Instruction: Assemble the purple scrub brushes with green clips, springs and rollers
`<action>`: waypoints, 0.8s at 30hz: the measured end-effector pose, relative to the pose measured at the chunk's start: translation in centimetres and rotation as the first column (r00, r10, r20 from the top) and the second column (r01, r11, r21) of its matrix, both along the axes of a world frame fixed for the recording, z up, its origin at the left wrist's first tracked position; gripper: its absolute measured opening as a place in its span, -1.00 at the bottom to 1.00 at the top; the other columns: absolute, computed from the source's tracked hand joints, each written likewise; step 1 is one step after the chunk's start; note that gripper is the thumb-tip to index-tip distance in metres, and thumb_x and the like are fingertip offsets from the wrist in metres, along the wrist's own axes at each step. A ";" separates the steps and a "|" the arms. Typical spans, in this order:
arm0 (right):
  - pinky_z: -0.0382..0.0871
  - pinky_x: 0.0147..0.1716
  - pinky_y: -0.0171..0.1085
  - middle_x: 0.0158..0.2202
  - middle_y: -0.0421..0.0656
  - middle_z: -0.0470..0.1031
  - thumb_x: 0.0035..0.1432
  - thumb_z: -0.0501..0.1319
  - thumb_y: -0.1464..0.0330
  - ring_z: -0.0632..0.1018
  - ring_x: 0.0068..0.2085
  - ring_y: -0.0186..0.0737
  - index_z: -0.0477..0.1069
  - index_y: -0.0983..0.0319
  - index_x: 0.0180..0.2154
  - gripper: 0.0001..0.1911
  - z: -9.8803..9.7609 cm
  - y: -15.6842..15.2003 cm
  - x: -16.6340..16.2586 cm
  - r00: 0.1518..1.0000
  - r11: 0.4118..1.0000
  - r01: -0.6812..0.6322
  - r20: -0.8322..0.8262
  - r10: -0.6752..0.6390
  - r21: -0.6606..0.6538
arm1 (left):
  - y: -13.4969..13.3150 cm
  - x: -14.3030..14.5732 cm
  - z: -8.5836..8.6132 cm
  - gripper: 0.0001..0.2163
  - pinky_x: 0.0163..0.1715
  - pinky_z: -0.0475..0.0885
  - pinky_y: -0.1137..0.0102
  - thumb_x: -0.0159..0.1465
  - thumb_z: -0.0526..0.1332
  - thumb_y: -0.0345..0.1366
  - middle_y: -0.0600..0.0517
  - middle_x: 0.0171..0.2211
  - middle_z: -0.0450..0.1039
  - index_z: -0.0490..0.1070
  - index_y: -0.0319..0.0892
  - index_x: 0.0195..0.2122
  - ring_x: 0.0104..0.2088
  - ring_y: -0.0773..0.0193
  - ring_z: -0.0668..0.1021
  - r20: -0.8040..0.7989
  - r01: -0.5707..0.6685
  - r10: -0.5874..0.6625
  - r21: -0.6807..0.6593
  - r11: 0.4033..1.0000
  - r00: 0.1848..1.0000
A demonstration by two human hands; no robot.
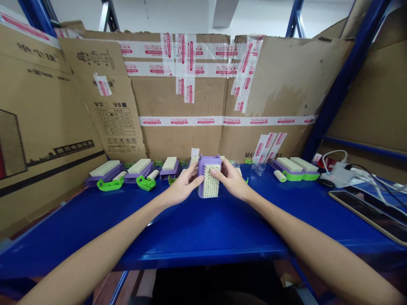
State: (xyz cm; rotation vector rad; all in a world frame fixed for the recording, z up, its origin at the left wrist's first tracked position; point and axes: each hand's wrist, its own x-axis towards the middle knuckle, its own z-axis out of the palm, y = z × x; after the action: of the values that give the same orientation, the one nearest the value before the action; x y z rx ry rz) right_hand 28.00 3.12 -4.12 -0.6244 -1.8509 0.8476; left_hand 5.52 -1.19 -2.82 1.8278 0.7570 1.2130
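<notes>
Between my two hands, above the blue tabletop, is a purple brush head [211,180] with pale bristles turned toward me. My left hand [182,186] grips its left side, thumb on the purple edge. On the right, my right hand [234,180] holds it with the thumb pressed on the bristles. Behind my hands, other parts are partly hidden. To the left stand several purple brush heads [138,168] with bristles up, beside green handle pieces [146,183] and pale rollers [153,175].
Two brushes with green bases [294,175] sit at the right, near a white roller [280,176]. Small springs [256,169] lie by the back wall. A phone [370,214], a power strip [338,176] and cables occupy the right edge. Cardboard [181,140] walls the blue table [203,237].
</notes>
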 end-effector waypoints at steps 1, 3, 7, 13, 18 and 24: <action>0.57 0.11 0.12 0.03 -0.01 0.63 0.36 0.30 -0.11 0.65 0.01 0.01 0.37 0.12 0.15 -0.44 -0.1 0.0 0.0 1.000 1.000 0.008 0.014 -0.008 0.003 | -0.1 0.0 0.0 -0.39 0.36 0.46 -0.14 0.42 0.33 0.02 -0.20 0.32 0.52 0.31 0.00 0.44 0.34 -0.15 0.56 0.005 0.001 -0.001 -0.015 1.000 1.000; 0.58 0.06 0.09 0.01 -0.01 0.63 0.38 0.28 -0.11 0.65 0.00 0.01 0.35 0.12 0.16 -0.45 -0.1 -0.2 0.0 0.999 1.000 0.024 0.045 -0.025 0.015 | -0.1 0.1 -0.1 -0.38 0.34 0.48 -0.14 0.43 0.32 0.04 -0.22 0.36 0.49 0.30 -0.01 0.45 0.35 -0.18 0.54 0.016 0.005 -0.005 -0.032 0.999 1.000; 0.57 -0.04 0.03 -0.06 -0.04 0.63 0.35 0.33 -0.10 0.64 -0.08 -0.01 0.35 0.14 0.12 -0.44 0.3 -1.0 -0.1 0.994 0.998 0.049 0.095 -0.052 0.027 | -0.1 0.1 -0.7 -0.22 0.35 0.45 -0.19 0.31 0.47 -0.04 -0.32 0.40 0.41 0.20 -0.13 0.45 0.37 -0.25 0.52 -0.016 -0.006 0.006 -0.006 1.000 1.000; 0.50 -0.14 -0.01 -0.16 -0.07 0.61 0.37 0.26 -0.12 0.59 -0.19 -0.04 0.34 0.17 0.11 -0.44 0.9 -1.7 0.1 0.971 0.988 0.111 0.198 -0.131 0.109 | 0.0 0.1 -0.9 -0.26 0.34 0.46 -0.20 0.32 0.47 -0.06 -0.32 0.38 0.43 0.20 -0.14 0.42 0.34 -0.23 0.55 -0.038 -0.006 0.006 0.001 1.000 0.999; 0.49 -0.09 0.03 -0.12 -0.03 0.61 0.40 0.21 -0.12 0.59 -0.15 0.00 0.34 0.18 0.14 -0.43 0.9 -1.5 0.4 0.952 0.975 0.131 0.254 -0.174 0.177 | -0.1 0.2 -0.8 -0.28 0.34 0.46 -0.22 0.31 0.49 -0.09 -0.32 0.37 0.44 0.21 -0.14 0.39 0.32 -0.23 0.57 -0.026 0.000 0.000 -0.002 1.000 1.000; 0.49 -0.10 0.03 -0.15 -0.05 0.62 0.48 0.13 -0.06 0.60 -0.16 -0.01 0.36 0.17 0.12 -0.52 0.9 -1.4 0.4 0.951 0.972 0.133 0.253 -0.180 0.193 | -0.1 0.1 -1.0 -0.28 0.35 0.44 -0.24 0.32 0.49 -0.10 -0.32 0.38 0.41 0.19 -0.11 0.39 0.33 -0.22 0.55 -0.024 0.025 -0.026 -0.015 1.000 0.999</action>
State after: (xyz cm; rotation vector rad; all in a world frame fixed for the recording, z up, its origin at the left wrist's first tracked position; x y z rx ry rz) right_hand 28.43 1.77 -3.20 -0.7955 -2.0604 0.5077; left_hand 5.59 -1.32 -3.85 1.8377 0.7520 1.1680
